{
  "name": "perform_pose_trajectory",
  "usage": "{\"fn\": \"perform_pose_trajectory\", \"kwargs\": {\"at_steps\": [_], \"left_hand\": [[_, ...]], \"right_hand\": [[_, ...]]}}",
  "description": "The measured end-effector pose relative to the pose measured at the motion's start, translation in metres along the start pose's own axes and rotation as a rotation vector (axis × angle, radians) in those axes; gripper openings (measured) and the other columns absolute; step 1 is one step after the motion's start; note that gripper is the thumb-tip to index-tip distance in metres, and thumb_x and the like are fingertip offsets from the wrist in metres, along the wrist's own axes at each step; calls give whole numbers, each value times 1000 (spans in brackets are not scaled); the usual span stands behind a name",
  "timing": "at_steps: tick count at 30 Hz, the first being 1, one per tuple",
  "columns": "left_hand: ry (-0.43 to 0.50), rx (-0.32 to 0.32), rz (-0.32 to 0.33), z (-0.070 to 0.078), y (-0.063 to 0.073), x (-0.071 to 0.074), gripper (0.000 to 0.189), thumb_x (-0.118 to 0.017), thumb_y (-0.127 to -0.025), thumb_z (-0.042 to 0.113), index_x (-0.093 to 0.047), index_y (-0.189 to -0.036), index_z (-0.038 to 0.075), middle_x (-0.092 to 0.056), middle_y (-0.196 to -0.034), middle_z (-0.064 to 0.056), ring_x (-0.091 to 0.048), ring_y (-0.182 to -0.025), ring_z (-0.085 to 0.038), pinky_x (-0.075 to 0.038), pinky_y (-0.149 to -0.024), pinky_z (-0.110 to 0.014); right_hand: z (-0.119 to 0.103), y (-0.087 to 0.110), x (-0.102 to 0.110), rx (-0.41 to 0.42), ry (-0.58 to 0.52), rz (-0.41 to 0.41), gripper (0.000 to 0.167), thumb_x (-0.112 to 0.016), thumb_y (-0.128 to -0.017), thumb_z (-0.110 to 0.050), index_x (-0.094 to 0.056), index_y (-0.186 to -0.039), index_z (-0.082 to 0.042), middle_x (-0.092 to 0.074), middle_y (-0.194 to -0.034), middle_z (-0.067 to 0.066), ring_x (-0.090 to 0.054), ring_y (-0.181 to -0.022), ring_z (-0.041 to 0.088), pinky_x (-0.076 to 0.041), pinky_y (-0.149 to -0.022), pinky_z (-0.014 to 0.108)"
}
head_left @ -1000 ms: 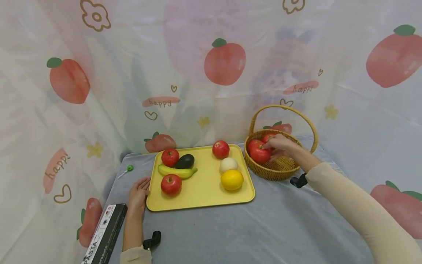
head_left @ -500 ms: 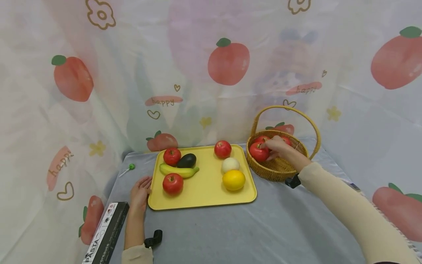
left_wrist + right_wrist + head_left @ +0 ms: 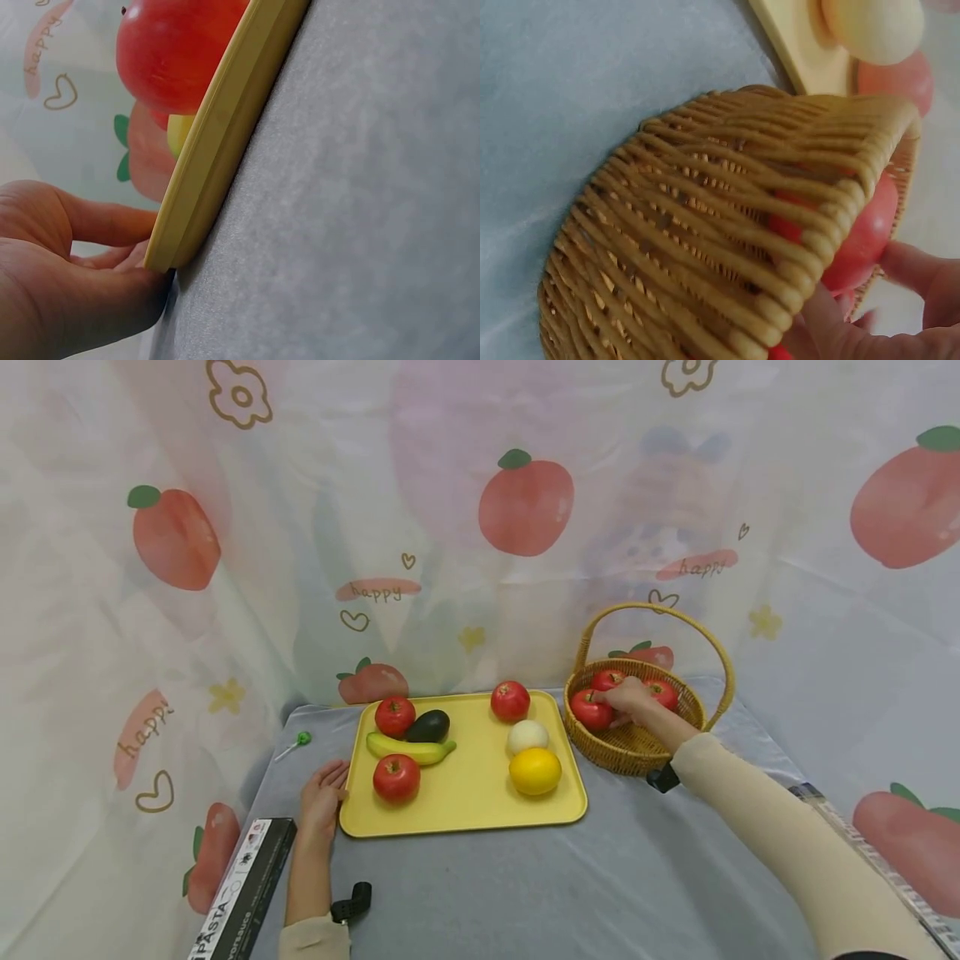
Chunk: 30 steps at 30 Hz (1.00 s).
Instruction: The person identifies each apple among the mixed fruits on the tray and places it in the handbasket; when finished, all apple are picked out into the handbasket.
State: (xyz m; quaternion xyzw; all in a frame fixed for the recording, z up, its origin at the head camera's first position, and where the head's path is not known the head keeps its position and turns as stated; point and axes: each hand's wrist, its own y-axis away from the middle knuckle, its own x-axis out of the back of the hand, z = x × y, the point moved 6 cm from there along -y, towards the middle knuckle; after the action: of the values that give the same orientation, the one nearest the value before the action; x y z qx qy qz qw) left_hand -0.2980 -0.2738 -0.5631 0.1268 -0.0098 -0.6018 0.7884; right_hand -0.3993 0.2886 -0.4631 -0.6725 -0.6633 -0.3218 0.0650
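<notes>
In the head view a round wicker basket at the back right holds several red apples. My right hand reaches into it from the right and grips a red apple at its left side. The right wrist view shows thumb and fingers about that apple, partly behind the rim. Two more apples lie close by, one behind and one to the right. My left hand rests at the left edge of a yellow tray; its fairly straight fingers touch the rim.
On the tray lie several red apples, a banana, a dark avocado, a whitish round fruit and a lemon. Left stand a green lollipop and a black-and-white pasta box. A printed curtain hangs behind.
My right hand has moved slightly left within the basket with its apple. An apple now shows to the right of the hand. The left hand stays at the tray; the head view shifts a little.
</notes>
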Motion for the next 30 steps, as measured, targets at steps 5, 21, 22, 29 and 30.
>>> {"fn": "perform_pose_trajectory", "kwargs": {"at_steps": [5, 21, 22, 29, 30], "left_hand": [[-4, 2, 3, 0, 1, 0, 73, -37, -90, -26, -27, -159, -8, -34, -162, -30, -35, -152, -36, -30, -125, -44], [-3, 6, -3, 2, 2, -1, 73, -36, -89, -25, -28, -159, -8, -34, -162, -29, -34, -152, -36, -30, -125, -43], [-2, 4, -4, 2, 2, 0, 73, -36, -89, -25, -28, -159, -8, -34, -162, -30, -34, -152, -36, -30, -125, -43], [-3, -1, -3, 0, 2, -1, 72, -36, -90, -25, -27, -160, -8, -33, -163, -30, -34, -152, -36, -29, -126, -43], [-5, 1, -3, 0, 1, -2, 72, -36, -91, -25, -26, -160, -8, -33, -163, -30, -33, -153, -36, -29, -126, -43]], "right_hand": [[4, -1, 1, 9, -2, -26, 50, -67, -101, -23, -48, -130, 13, -54, -117, 23, -75, -93, 40, -60, -91, 51], [-9, 20, 13, 55, -60, -107, 37, -64, -101, -21, -60, -123, 9, -58, -127, 27, -73, -101, 30, -65, -80, 35], [-11, 22, 14, 62, -64, -115, 41, -64, -102, -22, -59, -128, 10, -57, -132, 29, -72, -104, 31, -65, -81, 35], [-23, 35, 16, 102, -57, -185, 57, -60, -105, -29, -50, -145, 9, -47, -153, 30, -55, -134, 45, -62, -92, 39], [-25, 37, 16, 109, -58, -194, 58, -60, -105, -30, -49, -147, 9, -47, -152, 29, -55, -134, 45, -62, -93, 40]]}}
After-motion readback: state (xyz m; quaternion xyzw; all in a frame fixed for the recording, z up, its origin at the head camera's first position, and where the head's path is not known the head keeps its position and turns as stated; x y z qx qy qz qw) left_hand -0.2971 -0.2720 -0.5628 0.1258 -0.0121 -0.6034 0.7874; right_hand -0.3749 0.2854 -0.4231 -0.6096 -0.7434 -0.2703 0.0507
